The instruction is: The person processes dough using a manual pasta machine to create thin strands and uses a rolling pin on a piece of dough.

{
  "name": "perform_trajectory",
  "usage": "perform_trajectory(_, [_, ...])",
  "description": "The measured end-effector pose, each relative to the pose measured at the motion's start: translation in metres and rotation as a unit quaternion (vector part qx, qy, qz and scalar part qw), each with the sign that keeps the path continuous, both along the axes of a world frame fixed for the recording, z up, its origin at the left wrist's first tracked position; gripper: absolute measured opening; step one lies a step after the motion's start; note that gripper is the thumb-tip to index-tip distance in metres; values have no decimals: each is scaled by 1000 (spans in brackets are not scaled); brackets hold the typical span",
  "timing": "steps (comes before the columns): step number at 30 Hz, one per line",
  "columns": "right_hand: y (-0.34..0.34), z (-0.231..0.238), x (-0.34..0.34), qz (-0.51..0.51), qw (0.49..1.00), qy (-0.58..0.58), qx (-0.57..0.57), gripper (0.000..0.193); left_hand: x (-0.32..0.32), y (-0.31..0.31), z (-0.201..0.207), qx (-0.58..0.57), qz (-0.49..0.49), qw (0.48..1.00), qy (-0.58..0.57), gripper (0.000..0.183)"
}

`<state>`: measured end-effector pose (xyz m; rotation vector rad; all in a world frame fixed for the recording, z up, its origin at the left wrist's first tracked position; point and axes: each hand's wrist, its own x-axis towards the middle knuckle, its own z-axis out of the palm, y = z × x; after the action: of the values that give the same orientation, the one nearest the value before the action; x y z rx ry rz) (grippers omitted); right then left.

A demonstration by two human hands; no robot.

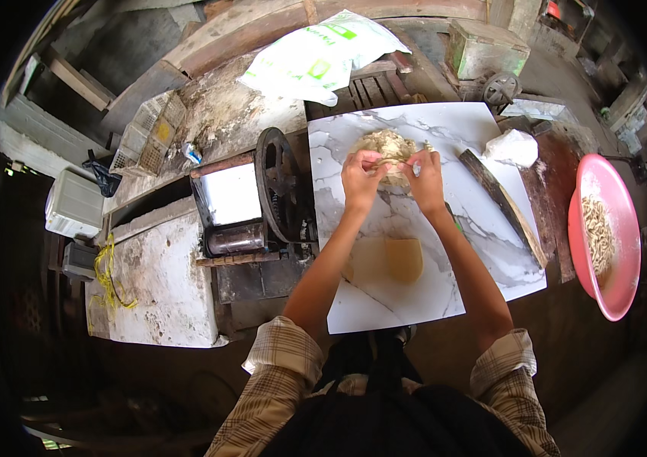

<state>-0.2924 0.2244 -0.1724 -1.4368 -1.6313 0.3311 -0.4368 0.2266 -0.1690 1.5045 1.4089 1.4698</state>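
A crumbly pale heap of dough [389,142] lies near the far side of a white marbled board [445,293]. My left hand [361,180] and my right hand [424,181] are side by side at its near edge. Fingers of both hands are pinched together on dough, and a thin piece of it seems to stretch between them. Some fingertips are hidden against the heap. Closer to me, between my forearms, a flat yellowish dough sheet [404,260] rests on the board.
Right of my hands lie a long wooden stick [502,206] and a white bag [512,148]. Beyond the board's right edge stands a pink basin [632,221] holding pale strands. On the left is a roller machine with a large dark wheel [277,186]. A white sack [323,53] lies behind.
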Motion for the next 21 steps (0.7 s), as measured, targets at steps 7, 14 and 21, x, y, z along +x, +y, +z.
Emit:
perform_trajectory(7, [2,-2,16,-2,1000,-23,-14,32,10,-16,5,75,74,975,197,40])
perform_trajectory(14, [-115,18,69,-36,983,-165,-75,36,10,-139,-12,95,-169,904,382,64])
perform_trajectory(21, [-157,2,100,21,973,-181,-138,45,32,-208,-18,17,-189,876,443,80])
